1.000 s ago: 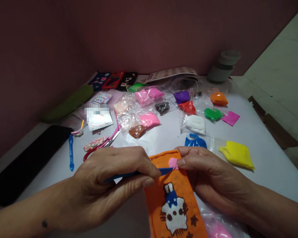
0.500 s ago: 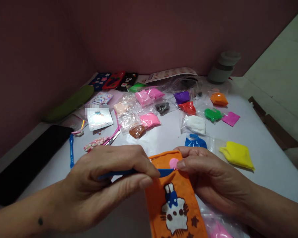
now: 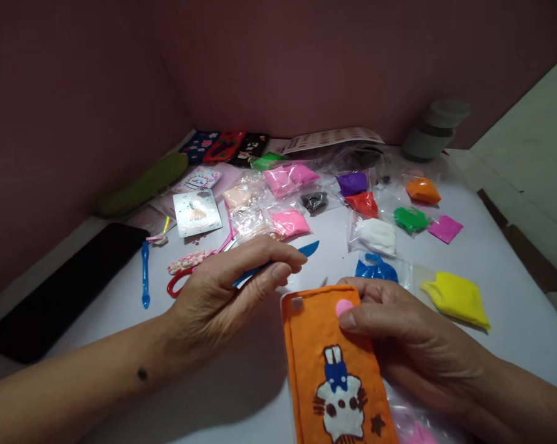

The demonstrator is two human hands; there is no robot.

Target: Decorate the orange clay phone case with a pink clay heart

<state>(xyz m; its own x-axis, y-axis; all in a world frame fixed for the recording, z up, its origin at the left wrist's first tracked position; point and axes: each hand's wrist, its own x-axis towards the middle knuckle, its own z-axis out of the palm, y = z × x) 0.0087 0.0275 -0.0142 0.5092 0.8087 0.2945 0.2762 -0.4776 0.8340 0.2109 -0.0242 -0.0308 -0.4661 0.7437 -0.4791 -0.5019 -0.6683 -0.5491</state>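
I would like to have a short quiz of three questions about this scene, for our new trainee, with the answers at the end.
1. What does the left hand hold: (a) a red-handled pair of scissors, (b) a blue tool, (c) a yellow packet?
2. True or false: the blue tool is touching the orange case.
3. Fill the gap: in this view, the right hand partly covers a ____ round piece on the case.

Key: 1. b; 2. false, they are apart; 3. pink.

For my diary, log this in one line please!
left hand: holds blue tool; right hand: holds orange case; pink piece: on case
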